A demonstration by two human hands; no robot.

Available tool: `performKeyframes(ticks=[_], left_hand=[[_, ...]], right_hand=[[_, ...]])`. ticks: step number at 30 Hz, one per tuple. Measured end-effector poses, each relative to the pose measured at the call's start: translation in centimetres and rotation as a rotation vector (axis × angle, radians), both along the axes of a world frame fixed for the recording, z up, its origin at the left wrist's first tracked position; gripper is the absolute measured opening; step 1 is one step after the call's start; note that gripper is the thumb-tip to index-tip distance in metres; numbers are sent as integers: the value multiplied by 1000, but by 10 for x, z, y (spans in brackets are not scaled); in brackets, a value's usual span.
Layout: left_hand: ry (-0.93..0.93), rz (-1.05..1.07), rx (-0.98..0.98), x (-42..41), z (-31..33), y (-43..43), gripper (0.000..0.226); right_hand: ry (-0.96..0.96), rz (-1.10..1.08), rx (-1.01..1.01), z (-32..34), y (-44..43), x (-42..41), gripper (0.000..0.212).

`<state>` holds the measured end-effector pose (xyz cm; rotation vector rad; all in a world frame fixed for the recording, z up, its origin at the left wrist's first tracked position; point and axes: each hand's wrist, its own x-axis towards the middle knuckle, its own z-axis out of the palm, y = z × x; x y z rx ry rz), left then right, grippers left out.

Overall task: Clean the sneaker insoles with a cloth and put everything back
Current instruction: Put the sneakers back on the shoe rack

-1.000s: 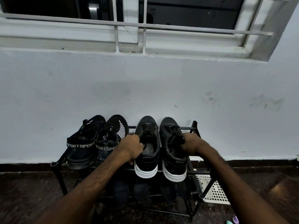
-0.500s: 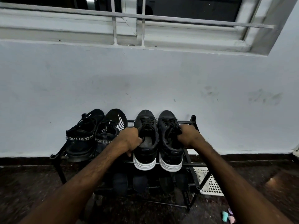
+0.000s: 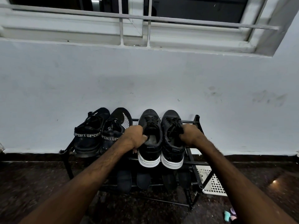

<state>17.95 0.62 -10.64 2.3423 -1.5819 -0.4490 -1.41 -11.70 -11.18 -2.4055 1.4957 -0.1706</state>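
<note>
Two black sneakers with white soles stand side by side, touching, on the top tier of a black shoe rack (image 3: 196, 121) set against a pale wall (image 3: 145, 75) under a barred window (image 3: 137, 21). Their toes point toward the wall. The left hand (image 3: 135, 137) grips the left-hand sneaker (image 3: 151, 153) at its collar, with the fingers curled over the rim into the opening. The right hand (image 3: 191, 135) grips the right-hand sneaker (image 3: 172, 153) at the tongue and laces, with the fingers closed round them. Just beside them on the same tier sits a pair of black knit shoes (image 3: 90, 138) with "SPORT" bands. Dark footwear (image 3: 124, 181) on the lower tier is too dim to identify. A white perforated basket (image 3: 213, 185) stands on the floor at the rack's right end.
</note>
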Motion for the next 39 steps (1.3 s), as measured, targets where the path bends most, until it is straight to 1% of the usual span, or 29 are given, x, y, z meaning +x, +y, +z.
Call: performKeyframes(ticks=[4, 8, 9, 11, 12, 13, 14, 15, 16, 17, 18, 19, 21, 23, 24, 25, 26, 28, 30, 34, 39], left_hand=[[29, 4, 31, -1, 2, -1, 26], [-8, 3, 58, -3, 4, 1, 32], [-6, 2, 71, -2, 5, 3, 36], [13, 4, 41, 4, 18, 6, 46], [-3, 3, -41, 11, 29, 8, 48], [-21, 21, -176, 20, 43, 11, 48], [-8, 68, -335, 35, 58, 21, 45], [34, 119, -497, 48, 72, 29, 39], [49, 183, -624, 66, 81, 41, 33], [27, 237, -693, 84, 85, 52, 31], [-7, 287, -698, 101, 84, 64, 34], [-23, 330, -647, 117, 78, 76, 43], [15, 386, -448, 132, 64, 100, 74], [161, 385, -247, 134, 49, 118, 107], [231, 379, -179, 134, 43, 125, 120], [265, 377, -119, 134, 36, 129, 127], [263, 383, -69, 137, 29, 131, 129], [208, 406, -17, 140, 13, 130, 117], [148, 419, 0, 144, -2, 131, 102], [72, 406, 7, 151, -13, 136, 81], [71, 393, -9, 152, -15, 136, 72]], right_hand=[[23, 17, 16, 3, 1, -2, 28], [64, 36, 28, 6, 1, -5, 32], [79, 46, 43, 10, 3, -5, 35], [81, 58, 79, 26, 9, -6, 52], [69, 60, 66, 36, 13, -6, 60], [53, 53, 5, 49, 18, -6, 64], [15, 48, -99, 60, 26, 1, 63], [-58, 46, -207, 70, 33, 7, 58], [-171, 82, -277, 75, 43, 19, 51], [-286, 154, -291, 77, 54, 34, 44], [-358, 254, -272, 76, 66, 52, 40], [-385, 349, -229, 72, 78, 71, 38], [-344, 474, -151, 58, 99, 108, 42], [-254, 528, -104, 41, 116, 136, 46], [-200, 544, -90, 32, 123, 146, 47], [-141, 553, -89, 23, 128, 153, 45], [-92, 553, -112, 16, 134, 159, 43], [-56, 515, -203, 7, 139, 165, 32], [-81, 478, -257, 5, 140, 167, 24], [-106, 458, -272, 5, 140, 167, 23], [-98, 466, -310, 9, 139, 165, 26]])
